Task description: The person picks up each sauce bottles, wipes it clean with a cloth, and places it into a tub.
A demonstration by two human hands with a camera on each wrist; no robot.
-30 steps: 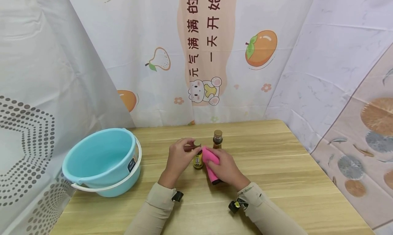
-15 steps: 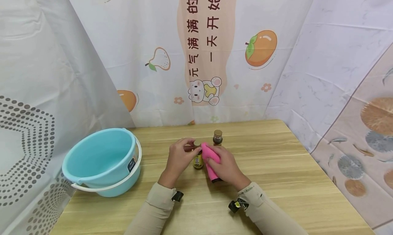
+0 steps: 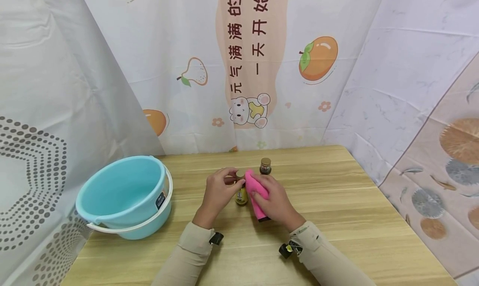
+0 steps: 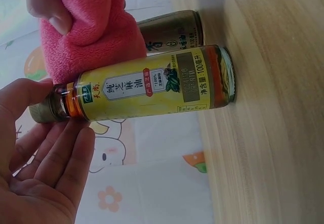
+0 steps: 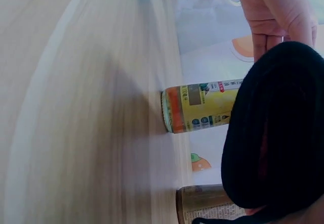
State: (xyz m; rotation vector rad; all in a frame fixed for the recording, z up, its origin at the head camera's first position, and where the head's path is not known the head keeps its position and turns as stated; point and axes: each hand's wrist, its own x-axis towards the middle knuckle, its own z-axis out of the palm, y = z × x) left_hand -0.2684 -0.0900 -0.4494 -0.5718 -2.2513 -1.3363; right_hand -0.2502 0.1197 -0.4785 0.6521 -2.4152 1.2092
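Note:
A small sesame oil bottle (image 4: 152,85) with a yellow label and gold cap stands upright on the wooden table. My left hand (image 3: 220,189) pinches it at the neck, thumb on one side and fingers on the other, just below the cap (image 4: 44,110). In my right hand (image 3: 276,200) is a pink fleecy cloth (image 4: 98,37), gripped in a bunch and pressed to the side of the bottle's upper part. Its black-rimmed end (image 5: 276,128) fills much of the right wrist view. Behind the cloth stands a second bottle (image 3: 265,166) with a gold cap, its lower part hidden in the head view.
A light blue bucket (image 3: 121,232) with a white handle stands on the left of the wooden table (image 3: 337,219). Printed curtains (image 3: 187,28) hang behind the table and along both sides.
My right hand has slid the pink cloth a little upward and away along the bottle, covering more of the second bottle. The bottle has turned slightly; my left hand stays in place.

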